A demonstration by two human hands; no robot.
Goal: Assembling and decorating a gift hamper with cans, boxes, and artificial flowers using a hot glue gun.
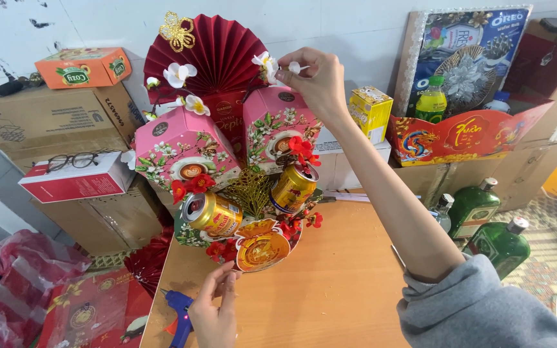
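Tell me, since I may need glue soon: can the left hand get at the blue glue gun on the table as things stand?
Probably yes. The left hand rests by the arrangement's base, fingers empty, and the blue glue gun lies right beside it on the table with nothing between them.

The left hand [216, 311] is cut off at the wrist by the bottom edge, at 6 o'clock. The glue gun [179, 314] beside it also runs off that edge. The right hand [314, 80] hides part of the white flower [269, 66] it pinches. At 3 o'clock, two green bottles [490, 222] sit partly behind the forearm and desk [330, 283].
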